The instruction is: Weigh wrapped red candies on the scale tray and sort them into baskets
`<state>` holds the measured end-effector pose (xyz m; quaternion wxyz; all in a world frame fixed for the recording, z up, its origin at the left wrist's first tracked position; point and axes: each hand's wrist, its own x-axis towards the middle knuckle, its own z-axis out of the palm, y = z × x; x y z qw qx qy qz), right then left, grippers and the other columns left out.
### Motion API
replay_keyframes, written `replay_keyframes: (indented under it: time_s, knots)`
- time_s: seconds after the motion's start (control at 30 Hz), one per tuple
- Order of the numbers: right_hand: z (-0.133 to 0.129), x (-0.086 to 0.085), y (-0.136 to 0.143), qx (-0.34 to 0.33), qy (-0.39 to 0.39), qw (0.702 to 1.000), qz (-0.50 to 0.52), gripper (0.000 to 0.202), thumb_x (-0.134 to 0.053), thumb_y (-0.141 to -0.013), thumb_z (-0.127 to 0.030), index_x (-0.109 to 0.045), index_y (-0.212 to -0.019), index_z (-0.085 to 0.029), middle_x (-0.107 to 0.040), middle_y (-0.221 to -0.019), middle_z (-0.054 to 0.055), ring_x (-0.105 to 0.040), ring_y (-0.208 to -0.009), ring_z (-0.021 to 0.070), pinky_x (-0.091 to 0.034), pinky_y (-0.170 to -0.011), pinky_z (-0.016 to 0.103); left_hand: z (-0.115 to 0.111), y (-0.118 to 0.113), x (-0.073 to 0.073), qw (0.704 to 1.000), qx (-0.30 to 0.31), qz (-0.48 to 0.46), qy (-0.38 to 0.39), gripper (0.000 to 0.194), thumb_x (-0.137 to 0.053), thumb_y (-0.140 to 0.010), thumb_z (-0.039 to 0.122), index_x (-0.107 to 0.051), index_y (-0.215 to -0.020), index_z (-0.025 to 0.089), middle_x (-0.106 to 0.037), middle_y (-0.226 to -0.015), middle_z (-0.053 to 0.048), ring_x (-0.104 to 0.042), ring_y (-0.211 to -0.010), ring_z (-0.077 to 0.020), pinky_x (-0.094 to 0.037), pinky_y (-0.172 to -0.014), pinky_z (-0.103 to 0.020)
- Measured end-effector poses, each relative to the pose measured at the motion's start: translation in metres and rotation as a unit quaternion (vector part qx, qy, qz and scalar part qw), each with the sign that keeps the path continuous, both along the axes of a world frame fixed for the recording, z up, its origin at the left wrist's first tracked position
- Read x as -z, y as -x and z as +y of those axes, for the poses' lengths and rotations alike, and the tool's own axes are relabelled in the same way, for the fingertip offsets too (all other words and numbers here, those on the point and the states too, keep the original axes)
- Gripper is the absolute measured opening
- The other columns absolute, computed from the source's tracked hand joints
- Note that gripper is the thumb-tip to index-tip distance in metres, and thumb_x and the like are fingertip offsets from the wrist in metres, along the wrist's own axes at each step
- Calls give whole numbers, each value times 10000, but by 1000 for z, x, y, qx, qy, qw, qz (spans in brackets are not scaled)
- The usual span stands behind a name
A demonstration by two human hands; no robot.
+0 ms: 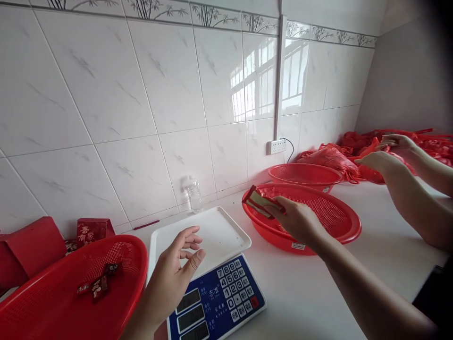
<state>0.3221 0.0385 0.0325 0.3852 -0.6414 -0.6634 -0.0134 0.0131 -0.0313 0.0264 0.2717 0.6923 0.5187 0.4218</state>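
Observation:
My left hand (180,259) hovers over the near part of the white weighing tray (212,231), its fingers apart and nothing in them. Below the tray is the scale's blue keypad panel (219,297). My right hand (297,219) pinches a red wrapped packet with a pale gold panel (260,203); whether it is one packet or more I cannot tell. That packet is held above the left side of a red perforated basket (339,236). At the lower left, a larger red basket (138,255) holds a few small dark-and-red wrapped packets (100,285).
Red boxes (38,245) stand behind the left basket. A clear plastic bottle (194,193) is by the wall. Another red basket (304,172) sits farther back. A co-worker's hands (385,156) handle red plastic bags (332,158) at right. A socket strip (277,146) is on the wall.

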Motion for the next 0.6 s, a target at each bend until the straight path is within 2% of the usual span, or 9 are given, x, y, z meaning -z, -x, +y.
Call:
replay_keyframes:
  time_s: [0.1, 0.17, 0.27, 0.33, 0.37, 0.43, 0.53, 0.57, 0.6]
  knots:
    - [9, 6, -21, 19, 12, 1000, 12, 301, -499, -877, -499, -607, -755, -246, -689, -639, 44, -621, -551, 241, -371, -469, 286, -4, 5, -10, 999, -29, 22, 6, 519, -577, -863, 619, -583, -1292, 329, -685, -1194, -90, -668, -1047, -271, -557, -887, -410]
    - [17, 11, -31, 21, 26, 999, 32, 350, -481, -895, -517, -677, -976, -239, -738, -726, 63, -674, -617, 272, -431, -499, 312, -9, 11, -14, 997, -51, 50, 17, 512, -598, -833, 627, -628, -1261, 346, -707, -1172, -87, -689, -986, -284, -578, -828, -415]
    - [24, 21, -38, 57, 13, 998, 9, 535, -489, -884, -540, -612, -1292, -215, -773, -983, 148, -720, -850, 377, -510, -572, 407, -23, 28, -15, 993, -81, 87, 27, 462, -630, -798, 608, -703, -1185, 368, -751, -1107, -81, -710, -936, -313, -593, -752, -411]
    - [22, 31, -34, 54, -44, 997, -13, 570, -505, -869, -540, -603, -1321, -207, -729, -1172, 188, -680, -1045, 428, -545, -656, 481, -34, 44, -15, 990, -98, 98, 36, 404, -652, -791, 569, -737, -1136, 376, -770, -1085, -71, -718, -955, -328, -593, -762, -409]
    - [19, 37, -29, 34, -76, 997, -7, 543, -507, -871, -539, -622, -1295, -220, -710, -1225, 182, -661, -1103, 423, -557, -711, 502, -38, 53, -15, 988, -107, 103, 41, 378, -656, -798, 544, -745, -1125, 375, -772, -1096, -67, -718, -980, -331, -589, -793, -409]
    - [6, 53, -14, -31, -96, 994, 42, 441, -538, -865, -530, -676, -1191, -266, -746, -1153, 138, -716, -997, 372, -585, -732, 482, -42, 77, -17, 982, -132, 122, 51, 359, -632, -837, 498, -735, -1153, 361, -760, -1152, -63, -708, -1046, -325, -563, -882, -410]
    - [-24, 80, 18, -190, -49, 977, 85, 329, -586, -865, -530, -714, -1102, -342, -792, -989, 81, -763, -782, 311, -622, -624, 419, -38, 123, -17, 962, -178, 185, 87, 395, -524, -925, 439, -653, -1280, 320, -726, -1239, -64, -667, -1153, -292, -511, -977, -394]
    - [-37, 88, 29, -273, -7, 959, 75, 300, -622, -859, -507, -717, -1112, -378, -796, -978, 62, -767, -790, 300, -637, -645, 405, -35, 139, -15, 952, -186, 216, 107, 377, -499, -944, 416, -647, -1272, 306, -714, -1257, -59, -650, -1180, -283, -489, -1004, -390]
    - [-50, 95, 41, -325, 18, 943, 72, 279, -652, -844, -493, -724, -1103, -416, -796, -986, 48, -769, -776, 292, -647, -663, 405, -31, 155, -13, 946, -196, 224, 129, 336, -516, -939, 388, -671, -1219, 286, -719, -1236, -62, -647, -1176, -289, -484, -1006, -397]
